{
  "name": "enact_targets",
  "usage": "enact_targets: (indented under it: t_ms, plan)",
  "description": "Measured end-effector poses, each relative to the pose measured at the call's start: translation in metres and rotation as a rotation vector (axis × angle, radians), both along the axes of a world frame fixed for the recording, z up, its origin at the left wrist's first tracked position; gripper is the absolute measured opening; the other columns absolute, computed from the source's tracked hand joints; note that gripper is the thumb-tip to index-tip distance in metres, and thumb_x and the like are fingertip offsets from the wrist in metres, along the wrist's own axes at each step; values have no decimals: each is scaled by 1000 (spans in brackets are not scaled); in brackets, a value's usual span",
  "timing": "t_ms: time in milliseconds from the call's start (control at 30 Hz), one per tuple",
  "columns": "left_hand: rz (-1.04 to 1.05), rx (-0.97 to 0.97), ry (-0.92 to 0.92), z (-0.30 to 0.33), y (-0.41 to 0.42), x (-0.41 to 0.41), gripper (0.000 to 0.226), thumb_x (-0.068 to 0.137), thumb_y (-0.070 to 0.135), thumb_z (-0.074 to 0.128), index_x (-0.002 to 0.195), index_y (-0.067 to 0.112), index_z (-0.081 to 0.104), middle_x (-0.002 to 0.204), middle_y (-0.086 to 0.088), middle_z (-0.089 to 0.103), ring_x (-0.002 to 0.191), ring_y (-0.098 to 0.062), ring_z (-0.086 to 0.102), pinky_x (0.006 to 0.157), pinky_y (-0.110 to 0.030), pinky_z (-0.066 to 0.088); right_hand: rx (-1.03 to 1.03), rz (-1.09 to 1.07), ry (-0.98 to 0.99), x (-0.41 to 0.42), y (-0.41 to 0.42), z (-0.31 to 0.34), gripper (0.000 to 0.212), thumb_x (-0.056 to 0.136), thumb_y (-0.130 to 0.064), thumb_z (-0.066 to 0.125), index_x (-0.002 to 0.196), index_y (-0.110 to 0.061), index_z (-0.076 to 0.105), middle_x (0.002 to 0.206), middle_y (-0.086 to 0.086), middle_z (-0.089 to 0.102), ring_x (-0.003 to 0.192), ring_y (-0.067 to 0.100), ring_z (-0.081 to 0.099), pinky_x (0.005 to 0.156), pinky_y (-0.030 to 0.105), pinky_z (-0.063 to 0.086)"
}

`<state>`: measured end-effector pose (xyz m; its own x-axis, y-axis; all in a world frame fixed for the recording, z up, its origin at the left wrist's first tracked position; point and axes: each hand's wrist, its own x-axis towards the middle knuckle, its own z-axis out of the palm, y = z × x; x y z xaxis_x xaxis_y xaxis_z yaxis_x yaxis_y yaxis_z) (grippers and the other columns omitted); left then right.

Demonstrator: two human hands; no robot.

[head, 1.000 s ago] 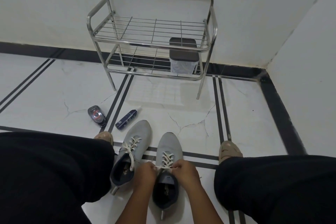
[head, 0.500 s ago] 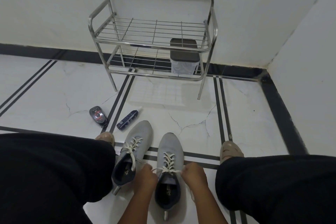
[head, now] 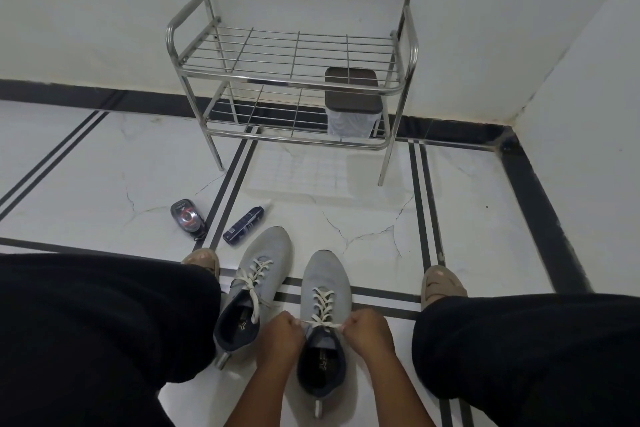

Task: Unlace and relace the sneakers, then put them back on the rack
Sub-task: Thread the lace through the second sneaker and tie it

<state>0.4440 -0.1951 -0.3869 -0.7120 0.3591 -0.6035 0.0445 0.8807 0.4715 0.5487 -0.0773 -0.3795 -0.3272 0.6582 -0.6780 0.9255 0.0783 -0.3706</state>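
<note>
Head view, only one: both grey sneakers sit on the white tiled floor between the person's knees, toes pointing at the steel rack. Right sneaker is laced through all visible eyelets; left hand and right hand are each clenched round one end of its white lace, the strand stretched tight across the top eyelets between them. Looks like the final snug-up or first half of the knot, my read only

Left sneaker lies just beside it, angled left, laced too, ends loose over the collar, knot can't be confirmed

Rack stands well apart against the wall, top shelf bare wire. Lower shelf holds a small bin with dark lid at the right end. Shoe polish tin and a dark spray bottle lie on the floor left of the shoes

Handling, judged: knit uppers look soft and light, will fold if squeezed at the toe. Stiffest grab points likely the heel counter or the collar rim, fingers inside the opening. Flat cotton lace should hold friction well, no slip concern. Wire shelf has gaps, so place soles flat across the bars

Remaining: finish tying, check left shoe, then both onto rack
</note>
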Motion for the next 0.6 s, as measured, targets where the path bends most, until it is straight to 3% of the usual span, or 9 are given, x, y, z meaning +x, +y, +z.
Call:
enact_targets:
  t_ms: [100,167,267,333,400,433,533,600]
  plan:
    - [215,117,-278,5,11,-7,17,86,17,54,70,12,53,75,-6,56,73,-23,51,67,-30,38,-134,-291,174,-4,-3,7,19,88,-21,55,74,-8,61,77,8,61,66,15,52,55,23,37]
    - [486,269,-494,8,18,-11,15,77,21,61,76,6,62,71,-7,60,68,-23,55,69,-29,44,-339,-588,355,-11,-6,10,20,89,-17,53,78,-5,64,76,6,66,70,21,60,65,26,48]
    - [727,629,-769,21,19,-2,36,98,20,38,86,-5,60,65,-14,66,59,-22,66,56,-23,53,-575,-880,615,-19,-14,8,27,88,-18,50,86,4,67,88,18,73,87,38,68,86,47,56]
    - [824,773,-828,21,20,3,34,102,16,32,76,3,50,54,-10,59,51,-21,63,50,-24,53,-593,-1002,680,-22,-16,3,24,89,-14,48,75,0,60,71,17,70,71,35,66,75,45,58]
    - [921,825,-851,17,19,2,34,102,15,33,70,10,42,52,-5,49,55,-20,52,59,-31,50,-611,-1188,750,-24,-13,-2,26,96,-10,44,71,-9,51,47,5,50,43,19,49,48,28,49]
    - [950,820,-839,11,18,2,34,102,16,33,69,12,40,51,-2,46,57,-19,47,63,-31,46,-617,-1288,786,-24,-12,-3,27,99,-9,42,73,-12,49,45,2,42,37,13,41,40,22,43]
    - [944,794,-804,-4,15,2,33,103,20,34,70,17,39,53,2,45,59,-15,44,65,-29,42,-600,-1382,795,-23,-13,-11,27,101,-10,42,75,-16,47,48,-1,39,35,9,36,35,16,36]
    - [880,812,-777,-6,16,2,29,103,18,36,74,16,42,59,0,44,57,-13,44,60,-25,44,-537,-1260,761,-24,-15,-16,25,98,-10,46,74,-13,51,51,0,44,42,10,39,43,21,38]
